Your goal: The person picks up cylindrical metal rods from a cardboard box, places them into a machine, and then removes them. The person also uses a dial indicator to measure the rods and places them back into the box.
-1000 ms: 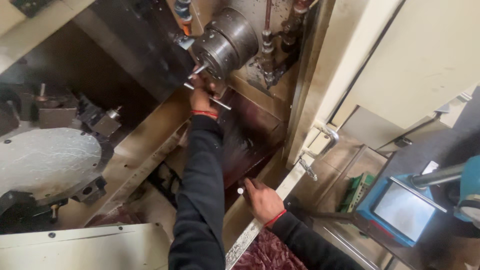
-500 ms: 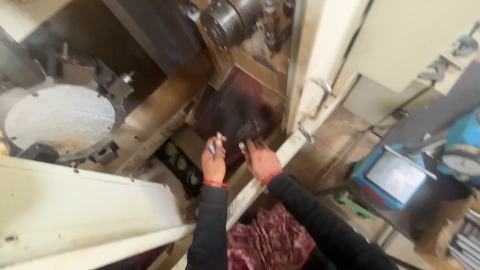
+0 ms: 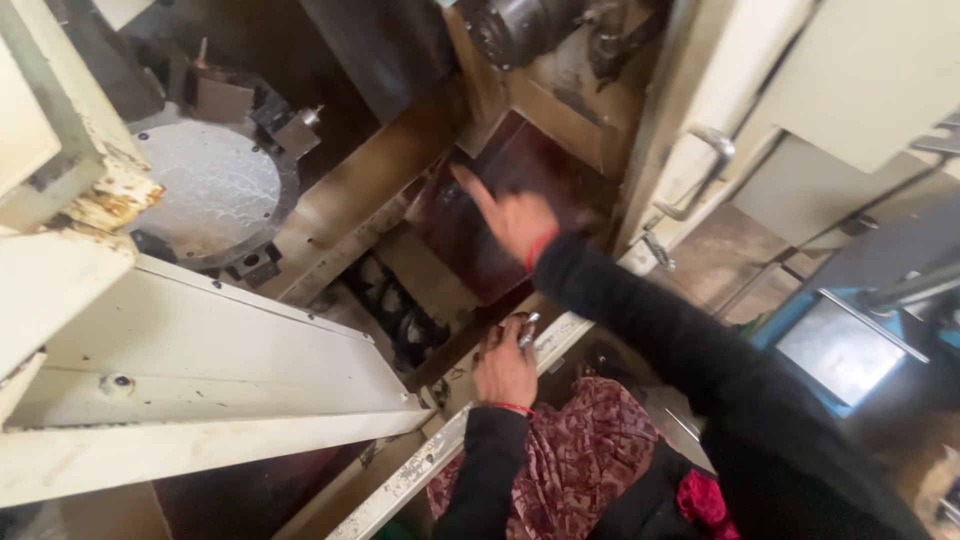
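The left hand (image 3: 503, 368) is closed around a small shiny metal piece (image 3: 528, 328), whose tip sticks out above the knuckles. The hand rests low at the sill (image 3: 420, 470) of a machine's opening, a pale, worn metal edge running diagonally. A red thread circles that wrist, above a black sleeve.

The right hand (image 3: 512, 215) is open and empty, fingers spread and blurred, reaching up into the machine over a dark reddish sloped panel (image 3: 470, 250). It also wears a red wristband and a black sleeve.

Above the right hand, at the top of the view, sits a round steel chuck (image 3: 515, 28). To the left, well apart from both hands, is a grey round turret disc (image 3: 205, 190) with tool blocks around its rim. A cream sliding door (image 3: 200, 380) fills the lower left. A patterned maroon cloth (image 3: 585, 460) lies below the left hand. A blue box (image 3: 840, 345) stands far right.
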